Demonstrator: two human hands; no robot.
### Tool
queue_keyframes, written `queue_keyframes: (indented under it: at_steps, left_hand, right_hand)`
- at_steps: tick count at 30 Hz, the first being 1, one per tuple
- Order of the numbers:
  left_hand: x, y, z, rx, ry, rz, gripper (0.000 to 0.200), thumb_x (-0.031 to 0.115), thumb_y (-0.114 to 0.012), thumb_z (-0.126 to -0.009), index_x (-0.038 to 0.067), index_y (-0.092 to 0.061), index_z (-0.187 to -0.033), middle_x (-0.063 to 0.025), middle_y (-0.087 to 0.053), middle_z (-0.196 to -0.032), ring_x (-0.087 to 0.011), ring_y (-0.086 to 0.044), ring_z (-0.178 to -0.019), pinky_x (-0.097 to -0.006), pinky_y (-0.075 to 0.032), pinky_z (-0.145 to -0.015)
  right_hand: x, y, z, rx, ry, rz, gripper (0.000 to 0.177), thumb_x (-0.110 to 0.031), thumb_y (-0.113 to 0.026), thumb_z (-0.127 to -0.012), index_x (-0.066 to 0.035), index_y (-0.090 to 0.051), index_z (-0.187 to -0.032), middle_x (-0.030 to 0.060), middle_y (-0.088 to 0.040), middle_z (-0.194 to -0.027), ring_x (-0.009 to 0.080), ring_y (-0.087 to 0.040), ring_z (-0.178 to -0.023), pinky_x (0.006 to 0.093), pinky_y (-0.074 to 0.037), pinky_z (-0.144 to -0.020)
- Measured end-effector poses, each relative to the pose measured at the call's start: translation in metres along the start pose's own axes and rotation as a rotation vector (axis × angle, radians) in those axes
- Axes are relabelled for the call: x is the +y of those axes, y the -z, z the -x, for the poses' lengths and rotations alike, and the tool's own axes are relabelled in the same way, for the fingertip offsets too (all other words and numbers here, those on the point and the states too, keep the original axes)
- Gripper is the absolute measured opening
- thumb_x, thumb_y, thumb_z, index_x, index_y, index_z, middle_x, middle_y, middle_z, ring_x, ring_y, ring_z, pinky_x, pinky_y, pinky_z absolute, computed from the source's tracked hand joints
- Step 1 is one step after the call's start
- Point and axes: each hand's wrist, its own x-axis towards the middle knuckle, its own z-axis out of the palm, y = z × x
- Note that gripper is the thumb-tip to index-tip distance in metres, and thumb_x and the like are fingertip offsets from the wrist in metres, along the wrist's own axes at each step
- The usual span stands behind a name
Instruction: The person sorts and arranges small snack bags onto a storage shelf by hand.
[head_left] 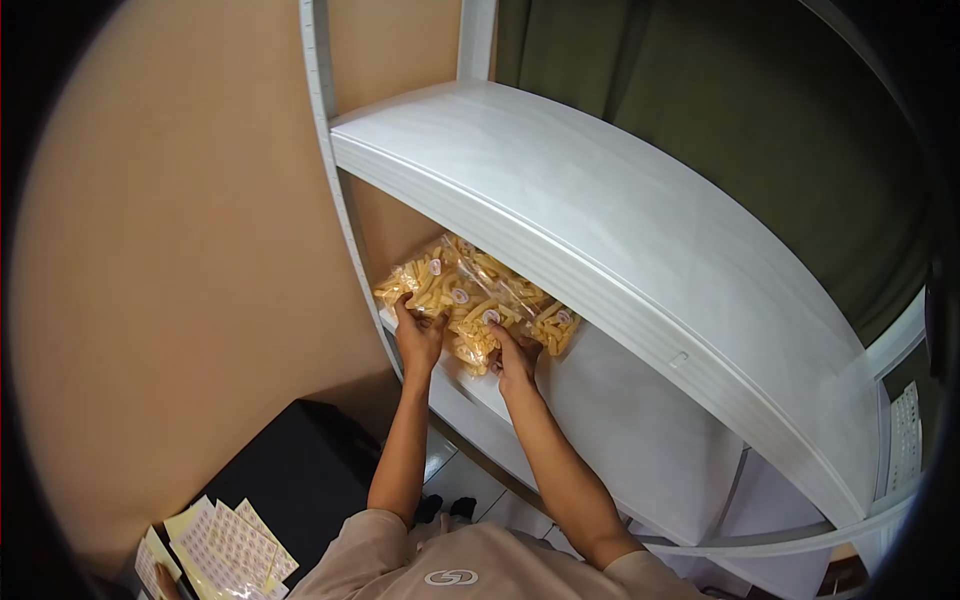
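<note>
Several clear bags of yellow, stick-shaped snacks [478, 322], with small round labels, lie together on the lower white shelf [620, 425], at its left end. My left hand [418, 335] has its thumb and fingers around the lower left part of the front bag. On the right side of that same bag is my right hand [515, 358], its thumb near a round label and its fingers bent under the edge. Some of the bags at the back are partly hidden by the upper shelf.
The upper white shelf [600, 220] overhangs the bags. A metal upright [345, 200] stands by the beige wall at left. Sticker sheets [230, 545] lie on a black box [290, 470] at lower left, with another person's fingers [165, 580] beside them. A green curtain hangs behind.
</note>
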Motion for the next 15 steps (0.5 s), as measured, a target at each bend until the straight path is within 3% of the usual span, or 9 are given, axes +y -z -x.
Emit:
queue_keyframes:
  at_steps: [1, 2, 3, 4, 6, 7, 9, 10, 15]
  left_hand:
    - [-0.004, -0.001, -0.002, -0.005, -0.012, 0.093, 0.061, 0.016, -0.078, -0.075, 0.0, -0.046, -0.124, -0.0077, -0.058, -0.081, -0.015, -0.054, -0.07, -0.0286, -0.046, -0.064]
    - [-0.001, 0.001, -0.002, -0.032, -0.008, 0.139, 0.049, 0.013, -0.075, -0.077, -0.001, -0.051, -0.118, -0.005, -0.056, -0.08, -0.0119, -0.052, -0.069, -0.0272, -0.046, -0.063]
    - [0.004, 0.005, -0.002, -0.117, 0.095, 0.315, 0.045, 0.011, -0.074, -0.08, 0.0, -0.052, -0.117, -0.0054, -0.059, -0.083, -0.0132, -0.057, -0.073, -0.0247, -0.047, -0.064]
    - [0.002, 0.008, -0.001, -0.125, 0.092, 0.387, 0.041, 0.009, -0.072, -0.081, 0.0, -0.051, -0.116, -0.0065, -0.059, -0.089, -0.0141, -0.058, -0.077, -0.0251, -0.049, -0.066]
    - [0.01, 0.014, 0.006, -0.139, 0.108, 0.558, 0.037, 0.005, -0.069, -0.082, 0.002, -0.05, -0.114, -0.009, -0.057, -0.1, -0.0162, -0.059, -0.085, -0.0274, -0.052, -0.071]
    - [0.019, 0.023, 0.015, -0.154, 0.136, 0.645, 0.037, 0.004, -0.069, -0.082, 0.002, -0.049, -0.113, -0.0104, -0.056, -0.106, -0.0174, -0.06, -0.09, -0.0292, -0.053, -0.073]
    - [0.022, 0.034, 0.028, -0.292, 0.253, 0.861, 0.036, -0.003, -0.064, -0.082, 0.004, -0.045, -0.112, -0.0116, -0.056, -0.11, -0.0187, -0.06, -0.096, -0.0323, -0.053, -0.079]
    - [0.022, 0.038, 0.037, -0.364, 0.306, 0.935, 0.038, -0.004, -0.063, -0.081, 0.005, -0.045, -0.114, -0.0115, -0.056, -0.111, -0.0193, -0.06, -0.098, -0.0327, -0.052, -0.082]
    - [0.055, 0.03, 0.099, -0.69, 0.378, 0.936, 0.058, -0.007, -0.064, -0.075, 0.003, -0.04, -0.127, -0.0112, -0.056, -0.115, -0.0222, -0.06, -0.103, -0.0342, -0.049, -0.089]
  right_hand:
    - [0.002, 0.004, -0.003, 0.021, 0.003, -0.006, 0.074, -0.027, -0.085, -0.063, -0.006, -0.038, -0.115, 0.0072, -0.058, -0.101, 0.0125, -0.054, -0.065, 0.0277, -0.041, -0.048]
    - [-0.007, 0.004, 0.008, -0.019, -0.036, -0.074, 0.062, -0.024, -0.083, -0.064, -0.005, -0.044, -0.109, 0.0063, -0.058, -0.098, 0.0119, -0.054, -0.065, 0.0263, -0.041, -0.049]
    - [-0.016, 0.005, 0.019, -0.061, -0.075, -0.141, 0.051, -0.02, -0.081, -0.066, -0.004, -0.05, -0.103, 0.0053, -0.059, -0.095, 0.0112, -0.053, -0.066, 0.0249, -0.04, -0.051]
    - [-0.021, 0.007, 0.03, -0.041, -0.071, -0.149, 0.051, -0.02, -0.081, -0.066, -0.004, -0.05, -0.103, 0.0053, -0.059, -0.095, 0.0112, -0.053, -0.066, 0.0249, -0.04, -0.051]
    - [-0.03, 0.014, 0.05, -0.131, -0.129, -0.251, 0.03, -0.013, -0.074, -0.074, -0.004, -0.057, -0.097, 0.0038, -0.061, -0.093, 0.0124, -0.058, -0.075, 0.0248, -0.046, -0.059]
    - [-0.032, 0.021, 0.063, -0.102, -0.121, -0.278, 0.03, -0.013, -0.074, -0.074, -0.004, -0.057, -0.097, 0.0038, -0.061, -0.093, 0.0124, -0.058, -0.075, 0.0248, -0.046, -0.059]
    - [-0.041, 0.045, 0.084, -0.306, -0.076, -0.398, 0.031, -0.01, -0.069, -0.078, -0.004, -0.057, -0.106, 0.0042, -0.062, -0.097, 0.0153, -0.062, -0.088, 0.0293, -0.052, -0.074]
    - [-0.041, 0.064, 0.094, -0.329, -0.11, -0.46, 0.038, -0.004, -0.063, -0.08, -0.002, -0.052, -0.116, 0.0087, -0.06, -0.108, 0.0198, -0.06, -0.102, 0.0373, -0.051, -0.087]
    - [-0.062, 0.15, 0.163, -0.348, -0.021, -0.532, 0.041, 0.0, -0.061, -0.079, -0.003, -0.049, -0.119, 0.0082, -0.058, -0.11, 0.0194, -0.059, -0.102, 0.035, -0.05, -0.088]
